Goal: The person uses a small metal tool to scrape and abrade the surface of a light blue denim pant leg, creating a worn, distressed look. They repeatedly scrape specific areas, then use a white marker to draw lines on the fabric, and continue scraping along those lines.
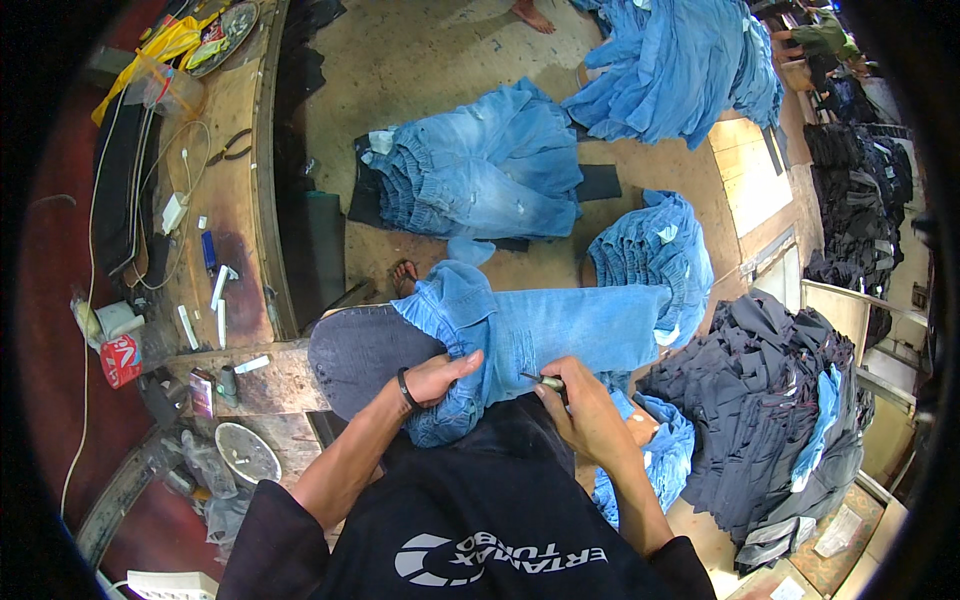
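Light-blue jeans [580, 325] are pulled over a dark padded board [360, 360] in front of me, one leg lying flat toward the right and the rest bunched near the board's rounded left end. My left hand [440, 378] grips the bunched denim, thumb on top and the fingers partly hidden by cloth. In my right hand [585, 410] is a small tool [550, 382] with a short, thick body and a thin pointed tip. That tip is at the cloth, just right of a patch of short parallel lines on the leg. I cannot tell the tool's exact kind.
Beyond the board lies a stack of blue jeans [470, 165], with another pile [655, 250] to its right and a larger heap [670, 70] behind. Dark trousers [750, 410] are heaped at right. Pliers [230, 147], cables and small items lie on the left wooden bench [235, 290].
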A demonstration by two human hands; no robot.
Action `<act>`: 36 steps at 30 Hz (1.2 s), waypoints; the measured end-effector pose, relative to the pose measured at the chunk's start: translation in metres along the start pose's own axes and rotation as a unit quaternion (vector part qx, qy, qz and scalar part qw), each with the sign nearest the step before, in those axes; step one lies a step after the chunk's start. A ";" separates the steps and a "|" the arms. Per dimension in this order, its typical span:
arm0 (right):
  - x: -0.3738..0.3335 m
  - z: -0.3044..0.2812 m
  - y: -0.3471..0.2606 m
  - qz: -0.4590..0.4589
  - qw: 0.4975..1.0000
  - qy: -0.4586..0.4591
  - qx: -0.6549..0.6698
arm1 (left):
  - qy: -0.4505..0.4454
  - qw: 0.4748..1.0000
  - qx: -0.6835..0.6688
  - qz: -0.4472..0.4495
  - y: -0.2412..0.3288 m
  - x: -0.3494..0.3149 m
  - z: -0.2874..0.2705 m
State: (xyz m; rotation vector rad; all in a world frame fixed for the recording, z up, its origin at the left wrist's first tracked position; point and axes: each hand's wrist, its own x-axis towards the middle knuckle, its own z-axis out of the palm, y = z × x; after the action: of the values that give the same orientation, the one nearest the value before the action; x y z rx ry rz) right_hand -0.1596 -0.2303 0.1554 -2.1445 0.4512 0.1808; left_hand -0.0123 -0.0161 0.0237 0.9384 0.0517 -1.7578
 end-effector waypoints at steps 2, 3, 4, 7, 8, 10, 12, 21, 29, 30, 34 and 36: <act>0.003 0.000 0.002 0.038 0.999 0.014 -0.002 | -0.011 1.000 0.012 -0.013 0.001 0.000 0.001; 0.003 -0.001 0.002 0.080 0.997 0.014 -0.011 | -0.006 1.000 0.018 -0.024 0.002 0.000 0.001; 0.003 -0.002 0.003 0.065 0.997 0.037 -0.012 | -0.018 1.000 0.015 -0.007 0.002 0.000 0.001; 0.007 -0.006 0.004 0.061 0.997 0.045 -0.015 | -0.029 0.999 0.005 0.011 0.000 0.002 0.000; 0.009 -0.006 0.005 0.041 0.999 0.023 -0.001 | -0.039 0.999 0.002 0.005 -0.001 0.003 -0.001; 0.012 -0.007 0.007 0.052 0.998 0.031 0.000 | -0.032 0.999 0.008 0.005 -0.004 0.005 -0.002; 0.016 -0.008 0.009 0.107 0.991 0.080 -0.020 | 0.012 0.999 0.020 0.022 -0.008 0.005 -0.001; 0.026 -0.008 0.015 0.007 0.998 -0.022 0.052 | 0.067 0.992 0.094 -0.055 -0.012 0.007 -0.005; 0.029 -0.008 0.018 0.021 0.997 0.075 -0.028 | -0.002 1.000 0.001 0.008 -0.016 0.007 -0.011; 0.029 -0.007 0.018 0.041 0.992 0.106 -0.059 | 0.004 1.000 -0.003 0.001 -0.016 0.007 -0.011; 0.032 -0.008 0.020 0.003 0.999 0.040 0.002 | -0.015 1.000 -0.004 0.011 -0.018 0.007 -0.015; 0.033 -0.007 0.022 0.062 0.993 0.090 -0.053 | -0.029 0.999 -0.029 0.014 -0.021 0.008 -0.016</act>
State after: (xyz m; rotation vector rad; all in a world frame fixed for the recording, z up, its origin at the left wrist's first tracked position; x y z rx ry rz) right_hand -0.1380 -0.2559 0.1328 -2.2484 0.6932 0.0832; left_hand -0.0211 -0.0068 -0.0006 0.8418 0.0510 -1.7472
